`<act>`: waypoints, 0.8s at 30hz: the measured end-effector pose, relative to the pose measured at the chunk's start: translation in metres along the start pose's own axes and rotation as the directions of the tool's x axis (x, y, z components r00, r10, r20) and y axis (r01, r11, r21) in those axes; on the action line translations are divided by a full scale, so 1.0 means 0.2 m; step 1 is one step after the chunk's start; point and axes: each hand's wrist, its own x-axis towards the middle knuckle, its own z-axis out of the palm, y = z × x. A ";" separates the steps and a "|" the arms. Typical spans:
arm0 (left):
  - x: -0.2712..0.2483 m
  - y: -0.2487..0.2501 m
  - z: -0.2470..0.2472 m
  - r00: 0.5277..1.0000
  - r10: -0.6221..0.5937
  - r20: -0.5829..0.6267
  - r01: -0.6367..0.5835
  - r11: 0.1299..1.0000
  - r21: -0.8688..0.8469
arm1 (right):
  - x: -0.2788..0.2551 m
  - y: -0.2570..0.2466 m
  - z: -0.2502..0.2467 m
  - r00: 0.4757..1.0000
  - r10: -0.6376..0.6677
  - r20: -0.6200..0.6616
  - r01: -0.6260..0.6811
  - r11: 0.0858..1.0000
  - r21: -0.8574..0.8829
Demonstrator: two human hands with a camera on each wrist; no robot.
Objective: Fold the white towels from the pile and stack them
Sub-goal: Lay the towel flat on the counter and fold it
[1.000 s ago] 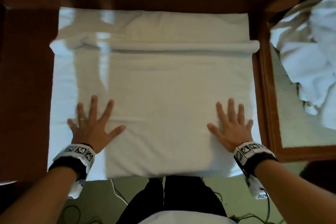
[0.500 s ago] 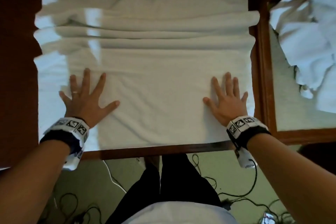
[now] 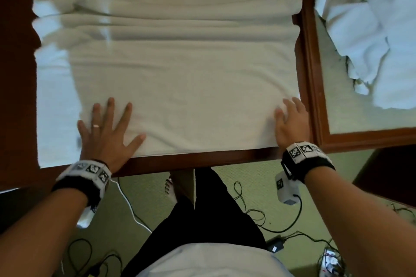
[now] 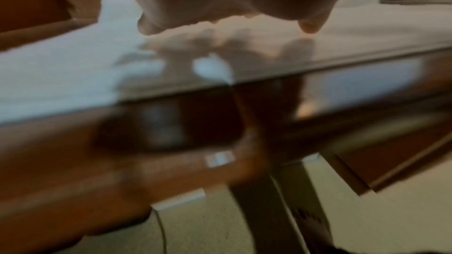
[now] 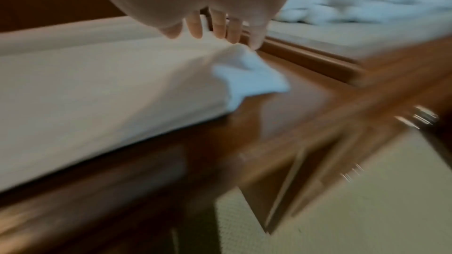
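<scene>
Nearest to us, our left hand lies flat with fingers spread on the near left part of the white towel, pressing and gripping nothing. Our right hand sits at the near right corner with fingers loosely bent; the right wrist view shows the fingertips coming down on the cloth just where the corner lifts a little off the wood. We cannot tell whether that hand has pinched the corner yet or only rests on it.

The towel is spread across the dark wooden surface, its near hem just inside the near edge. Toward the far side it bunches into several soft ridges running left to right.

We judge this cloth to be light, limp and thick, with a nap that drags against the wood instead of sliding freely. It holds no shape of its own, so lifting it by the middle would only make it sag and wrinkle. The two near corners look like the best places to take hold, pinched between thumb and fingers, so the hem stays taut between our hands.

Far to the right, well apart on a second framed surface, lies the pile of unfolded towels.
</scene>
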 end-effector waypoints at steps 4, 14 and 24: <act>-0.12 0.03 0.18 1.000 0.002 -0.006 -0.002 1.000 -0.014 | -0.10 0.19 -0.05 0.964 0.263 -0.045 -0.264 0.964 -0.035; -0.11 0.05 0.23 0.994 0.001 -0.106 0.001 1.000 0.014 | -0.11 0.08 -0.20 0.909 0.366 -0.202 -0.327 0.923 0.203; -0.10 0.03 0.24 0.990 -0.015 -0.137 0.011 1.000 -0.024 | -0.28 -0.04 -0.01 0.977 -0.151 0.148 0.161 0.986 -0.054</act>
